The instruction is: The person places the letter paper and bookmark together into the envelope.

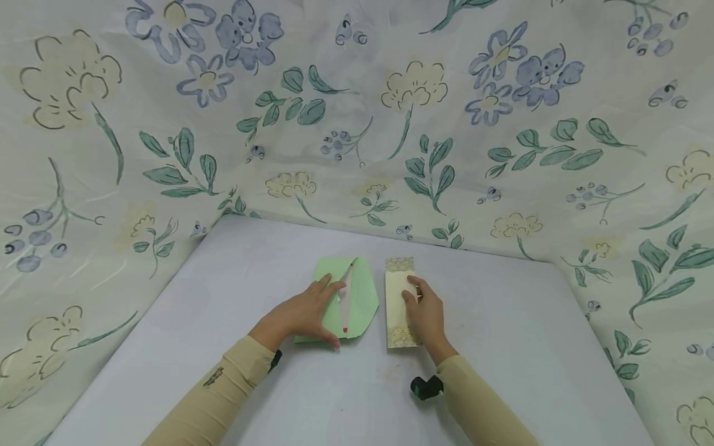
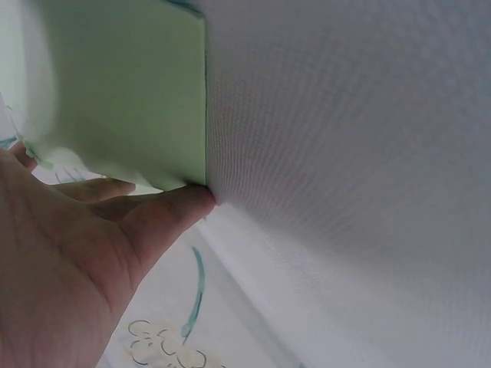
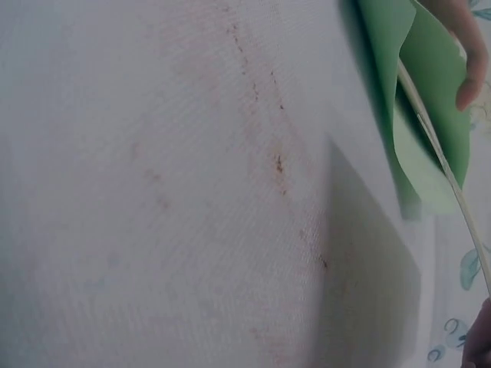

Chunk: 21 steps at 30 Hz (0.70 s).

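Note:
A light green paper envelope lies at mid-table, with a narrow pale gap down its middle and a small red spot at the near end. My left hand holds it from the left, fingers over the top and thumb at the near edge. In the left wrist view the thumb meets a corner of the envelope. My right hand grips the right edge of a cream card with speckled bands at both ends. The card looks thin and edge-on in the right wrist view, crossing in front of the parted green paper.
The white tabletop has faint brownish marks near the right hand. Floral cloth hangs along the back and sides of the table. A dark strap piece sits at the right wrist.

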Each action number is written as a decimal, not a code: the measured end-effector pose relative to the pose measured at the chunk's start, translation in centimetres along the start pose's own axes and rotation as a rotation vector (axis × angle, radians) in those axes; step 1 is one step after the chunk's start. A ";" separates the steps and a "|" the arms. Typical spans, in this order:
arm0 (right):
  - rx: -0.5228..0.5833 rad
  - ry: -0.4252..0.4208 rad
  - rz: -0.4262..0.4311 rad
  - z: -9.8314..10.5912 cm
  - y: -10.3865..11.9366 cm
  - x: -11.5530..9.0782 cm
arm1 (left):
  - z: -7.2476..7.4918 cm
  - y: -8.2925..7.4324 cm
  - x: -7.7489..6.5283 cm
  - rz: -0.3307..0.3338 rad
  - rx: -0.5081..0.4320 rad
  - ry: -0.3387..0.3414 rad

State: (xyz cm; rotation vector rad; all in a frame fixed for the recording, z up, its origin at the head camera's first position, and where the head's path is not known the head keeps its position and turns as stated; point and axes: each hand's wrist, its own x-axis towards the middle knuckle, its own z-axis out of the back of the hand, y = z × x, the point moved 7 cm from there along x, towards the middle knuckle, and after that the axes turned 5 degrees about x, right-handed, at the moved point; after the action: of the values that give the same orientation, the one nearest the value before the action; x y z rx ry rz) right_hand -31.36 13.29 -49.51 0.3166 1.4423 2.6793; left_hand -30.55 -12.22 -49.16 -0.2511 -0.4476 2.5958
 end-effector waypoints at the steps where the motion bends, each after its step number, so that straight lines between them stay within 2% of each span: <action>1: -0.002 -0.001 -0.001 -0.1 0.0 0.0 | 0.0 0.0 0.0 0.000 0.001 0.000; 21: 0.004 0.047 0.015 -1.9 0.8 -0.2 | 0.1 0.0 0.0 -0.001 0.007 -0.001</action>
State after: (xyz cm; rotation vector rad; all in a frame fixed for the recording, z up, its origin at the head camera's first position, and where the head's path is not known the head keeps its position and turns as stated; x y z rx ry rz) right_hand -31.57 11.24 -49.87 0.2679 1.4635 2.7137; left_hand -30.56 -12.20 -49.10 -0.2473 -0.4388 2.5966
